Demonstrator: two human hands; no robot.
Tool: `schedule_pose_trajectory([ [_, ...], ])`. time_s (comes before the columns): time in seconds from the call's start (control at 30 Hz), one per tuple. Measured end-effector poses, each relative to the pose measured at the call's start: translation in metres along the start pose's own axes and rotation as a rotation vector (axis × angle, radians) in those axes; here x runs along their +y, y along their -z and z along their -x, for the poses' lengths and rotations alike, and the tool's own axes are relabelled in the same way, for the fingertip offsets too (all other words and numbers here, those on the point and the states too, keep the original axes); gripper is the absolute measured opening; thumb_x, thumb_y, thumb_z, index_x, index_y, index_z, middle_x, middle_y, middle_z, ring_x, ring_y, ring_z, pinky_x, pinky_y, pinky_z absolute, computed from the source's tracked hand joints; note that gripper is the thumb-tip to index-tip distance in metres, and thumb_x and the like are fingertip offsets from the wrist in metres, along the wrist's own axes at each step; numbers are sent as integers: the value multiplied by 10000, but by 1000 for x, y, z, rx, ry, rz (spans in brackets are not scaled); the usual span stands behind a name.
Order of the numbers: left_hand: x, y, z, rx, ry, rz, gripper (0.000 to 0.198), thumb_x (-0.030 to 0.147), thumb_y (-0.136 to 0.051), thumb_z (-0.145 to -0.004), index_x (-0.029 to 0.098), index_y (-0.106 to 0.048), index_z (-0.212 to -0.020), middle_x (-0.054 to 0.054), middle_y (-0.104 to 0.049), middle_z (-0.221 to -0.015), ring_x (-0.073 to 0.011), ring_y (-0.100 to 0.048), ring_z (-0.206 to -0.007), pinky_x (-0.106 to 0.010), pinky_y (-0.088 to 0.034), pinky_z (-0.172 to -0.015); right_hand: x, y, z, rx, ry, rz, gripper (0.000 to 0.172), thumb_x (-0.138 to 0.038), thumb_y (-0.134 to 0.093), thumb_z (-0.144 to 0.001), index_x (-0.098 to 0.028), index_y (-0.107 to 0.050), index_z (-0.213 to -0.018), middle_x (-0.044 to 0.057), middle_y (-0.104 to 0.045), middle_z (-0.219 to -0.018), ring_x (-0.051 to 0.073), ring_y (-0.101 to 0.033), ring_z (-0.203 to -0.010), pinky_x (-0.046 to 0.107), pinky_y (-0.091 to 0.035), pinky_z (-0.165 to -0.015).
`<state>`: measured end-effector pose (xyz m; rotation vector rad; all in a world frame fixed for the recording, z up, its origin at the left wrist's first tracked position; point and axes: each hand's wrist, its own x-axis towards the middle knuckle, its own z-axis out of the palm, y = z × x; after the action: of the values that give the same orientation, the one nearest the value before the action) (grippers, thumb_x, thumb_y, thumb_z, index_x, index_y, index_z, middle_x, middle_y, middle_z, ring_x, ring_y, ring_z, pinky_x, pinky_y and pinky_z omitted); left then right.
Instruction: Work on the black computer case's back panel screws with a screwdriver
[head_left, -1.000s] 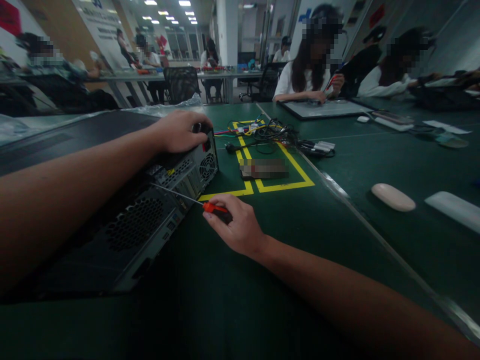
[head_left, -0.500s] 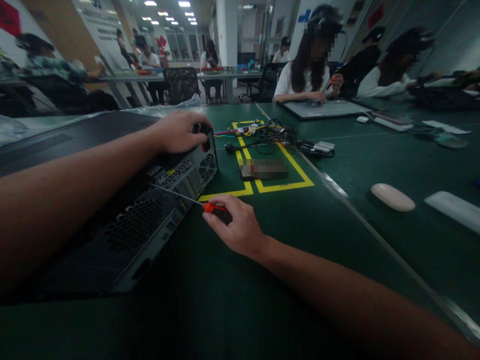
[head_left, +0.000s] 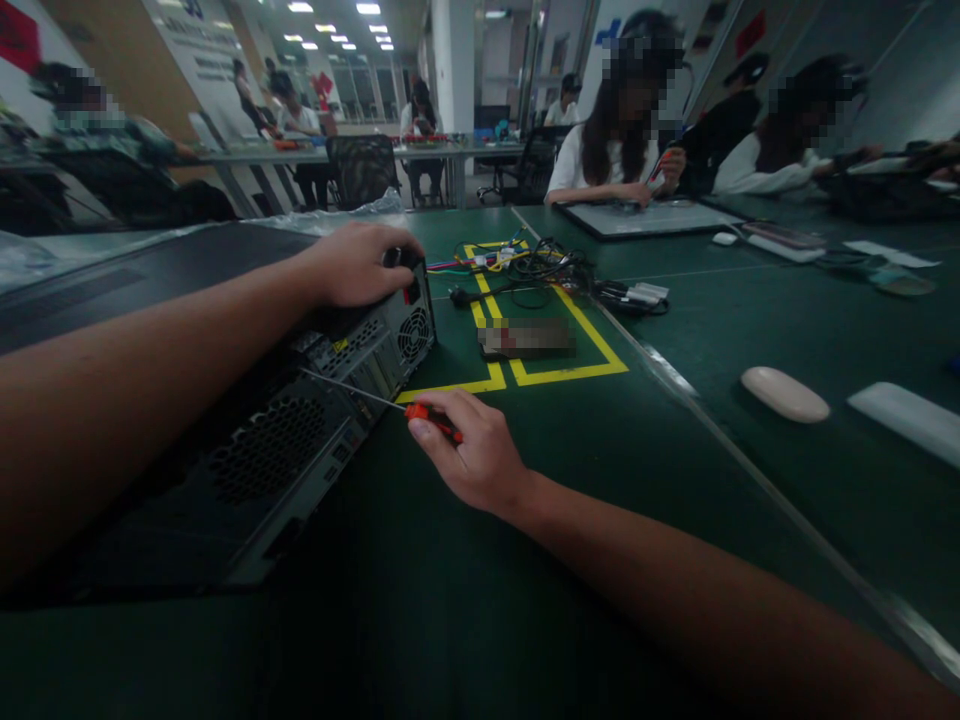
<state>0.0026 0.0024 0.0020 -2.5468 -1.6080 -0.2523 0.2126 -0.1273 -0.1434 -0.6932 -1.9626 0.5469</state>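
Observation:
A black computer case [head_left: 367, 345] lies on its side on the left of the green table, its vented rear panel facing me. My left hand [head_left: 373, 265] grips the case at the far end of its upper edge, fingers curled over it. An orange-and-black screwdriver [head_left: 414, 411] is pinched by its handle in my right hand [head_left: 476, 445]. Its long metal shaft runs leftward, and the tip meets the rear panel near the vent holes. Whether a screw sits under the tip is too small to tell.
Tangled cables [head_left: 555, 265] lie beyond the case by yellow tape [head_left: 574, 377], near a blurred flat object [head_left: 532, 338]. To the right sit a pale oval case [head_left: 785, 394] and a white bar [head_left: 904, 420]. Across the table, a person [head_left: 611, 160] works over a flat panel [head_left: 660, 218].
The screwdriver handle has turned slightly in my right fingers, showing more orange. Its tip stays at the same spot. My left hand and the case have not visibly moved.

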Motion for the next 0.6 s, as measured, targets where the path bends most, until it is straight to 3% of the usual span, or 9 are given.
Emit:
schedule_pose_trajectory([
  [0.17, -1, 0, 0, -2, -8, -3, 624, 430, -448, -899, 102, -679, -1376, -186, -705, -1278, -309, -631, -1113, -446, -457, -1044, 1, -2, 1, 17, -13, -39, 314, -406, -686, -946, -236, -604, -1198, 38, -746, -1048, 170, -714, -897, 320, -583, -815],
  [0.33, -2, -1, 0, 7, 0, 3, 619, 434, -460, -891, 116, -686, -1371, -161, -717, -1233, -312, -640, -1110, -457, -463, -1052, 4, -3, 1, 18, 15, -40, 188, -352, -636, -988, -229, -609, -1128, 40, -740, -1030, 162, -715, -906, 316, -578, -829],
  [0.6, -4, -2, -2, 4, 12, 22, 596, 418, -495, -868, 158, -700, -1364, -126, -721, -1249, -328, -637, -1140, -466, -455, -1067, 4, -2, 0, 0, 0, -32, 188, -371, -629, -999, -231, -614, -1124, 34, -741, -1025, 159, -711, -910, 305, -573, -833],
])
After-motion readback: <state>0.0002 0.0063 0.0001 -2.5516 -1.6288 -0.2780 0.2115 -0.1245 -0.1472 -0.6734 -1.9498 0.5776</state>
